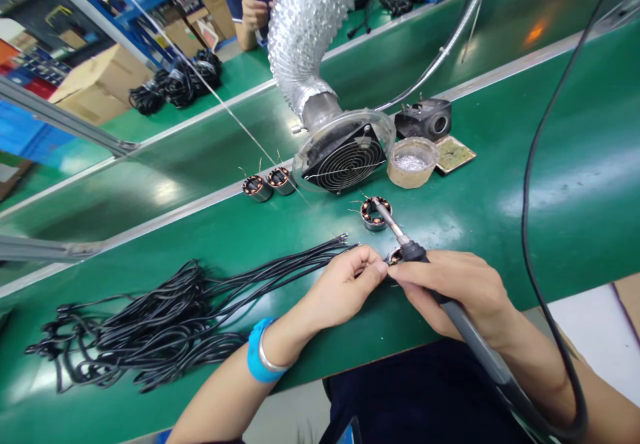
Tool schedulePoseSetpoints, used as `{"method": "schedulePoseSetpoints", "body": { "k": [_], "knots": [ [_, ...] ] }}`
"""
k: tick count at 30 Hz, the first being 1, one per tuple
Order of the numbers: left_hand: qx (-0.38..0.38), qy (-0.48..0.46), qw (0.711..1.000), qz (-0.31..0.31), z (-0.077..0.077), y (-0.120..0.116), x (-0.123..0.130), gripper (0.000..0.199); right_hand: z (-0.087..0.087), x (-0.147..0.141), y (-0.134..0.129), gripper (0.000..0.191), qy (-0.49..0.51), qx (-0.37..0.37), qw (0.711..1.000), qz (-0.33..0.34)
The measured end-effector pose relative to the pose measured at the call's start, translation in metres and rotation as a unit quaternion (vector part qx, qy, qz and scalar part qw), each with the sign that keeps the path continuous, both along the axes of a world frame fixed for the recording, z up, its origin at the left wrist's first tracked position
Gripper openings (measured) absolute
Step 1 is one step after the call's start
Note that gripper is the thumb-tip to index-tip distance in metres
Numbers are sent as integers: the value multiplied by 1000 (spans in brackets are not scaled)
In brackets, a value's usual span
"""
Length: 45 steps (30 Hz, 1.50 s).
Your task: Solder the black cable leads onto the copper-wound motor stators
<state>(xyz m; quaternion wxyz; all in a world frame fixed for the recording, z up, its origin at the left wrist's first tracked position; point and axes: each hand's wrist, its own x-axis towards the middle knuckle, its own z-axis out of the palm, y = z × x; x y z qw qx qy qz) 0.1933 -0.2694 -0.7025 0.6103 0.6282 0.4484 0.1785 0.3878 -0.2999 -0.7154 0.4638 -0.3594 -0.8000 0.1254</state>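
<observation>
My right hand [455, 287] is closed around a soldering iron [413, 251], whose metal tip points up and left over a copper-wound motor stator [375, 221]. I cannot tell whether the tip touches it. My left hand [350, 281] is pinched, its fingertips meeting those of my right hand beside a second stator [395, 255], mostly hidden behind the iron and fingers. Whatever sits in that pinch is too small to make out. Left of my left hand, a bundle of black cables [165, 324] lies on the green bench, their stripped ends close to my knuckles.
A fume extractor [347, 161] on a silver duct [305, 37] hangs over the bench. Two stators [257, 189] stand left of it. On its right are a round solder tub [413, 162], a sponge tray [454, 154] and a dark iron holder [425, 119]. A co-worker's hand [255, 14] shows across the bench.
</observation>
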Motion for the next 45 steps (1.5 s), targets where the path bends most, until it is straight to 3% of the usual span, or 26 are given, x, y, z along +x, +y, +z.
{"method": "schedulePoseSetpoints", "body": {
  "k": [5,8,12,15,18,25,31,34,37,40,45],
  "knots": [
    [73,60,995,15,4,-3,0,24,-2,3,-3,30,24,-45,999,15],
    [66,53,996,24,3,-4,-1,24,-5,4,-3,32,20,-40,999,14],
    [-63,-24,997,41,0,-1,2,31,-9,0,-4,35,4,5,1000,-29],
    [-226,-97,969,35,-1,0,4,37,-13,-5,-4,35,7,47,997,-63],
    [-283,-142,947,51,-2,0,7,38,-16,-7,-4,35,37,64,995,-72],
    [-208,-136,960,131,-4,-5,12,33,-16,-2,-11,37,75,-70,993,-64],
    [-182,-123,961,169,-7,-12,15,34,-29,-10,-11,35,168,-123,969,-133],
    [-159,-108,963,189,-9,-16,17,35,-32,-11,-11,35,189,-124,965,-134],
    [-135,-89,965,204,-10,-19,20,37,-29,-8,-11,33,125,-99,980,-119],
    [-126,-74,967,208,-8,-20,22,37,-22,-4,-13,34,91,-85,986,-107],
    [-110,-59,970,206,-8,-19,22,33,-2,11,-22,43,116,-93,982,-116]
  ]
}}
